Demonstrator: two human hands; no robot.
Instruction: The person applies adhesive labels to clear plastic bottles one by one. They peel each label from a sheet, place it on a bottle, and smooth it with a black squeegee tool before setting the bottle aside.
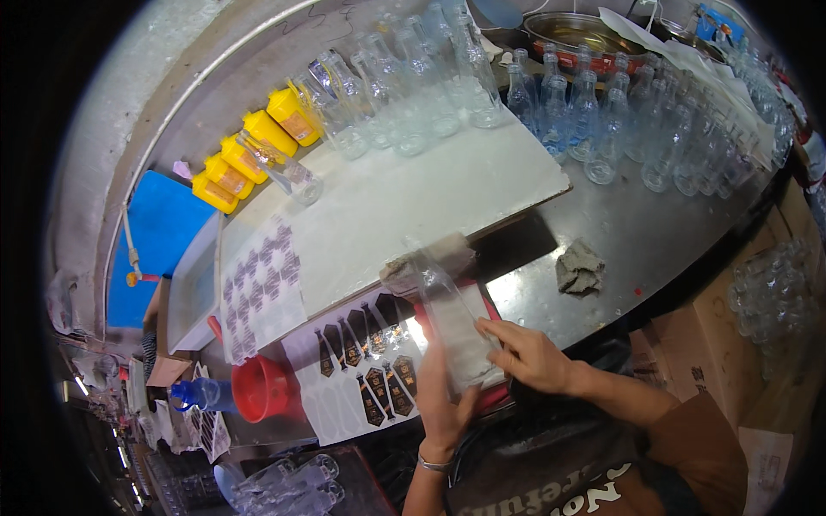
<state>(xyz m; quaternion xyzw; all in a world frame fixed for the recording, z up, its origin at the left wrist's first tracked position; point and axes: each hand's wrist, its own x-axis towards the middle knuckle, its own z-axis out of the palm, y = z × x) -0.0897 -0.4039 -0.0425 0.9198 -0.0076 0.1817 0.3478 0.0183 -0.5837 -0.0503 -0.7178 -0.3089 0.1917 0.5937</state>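
Observation:
A clear glass bottle (453, 311) lies slanted in front of me, its neck pointing away over a rolled, stained white cloth (430, 261). My left hand (441, 402) grips the bottle's left side near the base. On its right side, the bent fingers of my right hand (532, 355) press against the lower body. Whitish material shows beneath or through the glass; I cannot tell which. Close to the left hand is a sheet (314, 391) carrying black-and-gold bottle-shaped decals, with pale blank outlines where some are gone. A red surface shows under the bottle's edges.
A raised white board (413, 193) bears several clear bottles (413, 95) and yellow jugs (292, 116). More bottles (602, 129) crowd the metal table at right, near a grey rag (579, 268). A red cup (258, 389) and blue-capped bottle (202, 394) are at left.

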